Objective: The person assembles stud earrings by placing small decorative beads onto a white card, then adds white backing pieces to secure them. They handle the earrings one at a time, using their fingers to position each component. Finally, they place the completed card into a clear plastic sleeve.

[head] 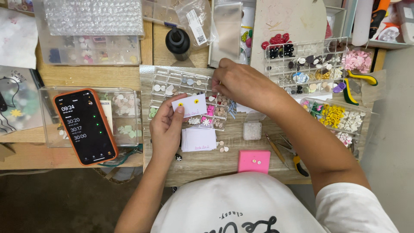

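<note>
Right hand (241, 84) fingertips hidden over clear plastic compartment box (172, 82), grip unclear; left hand (166, 127) beside box, pinching small white card with two yellow studs (189, 105).

A home craft workshop for handmade earrings: wooden worktop (202, 166) crowded with clear compartment boxes (308, 64) of tiny charms, small pliers (295, 159), a stack of white cards (199, 140)

White card (189, 105) with two yellow studs; orange-cased phone (86, 127), black screen; pink block (254, 161); yellow flower beads (332, 115); pale wood-grain table (207, 162).
</note>
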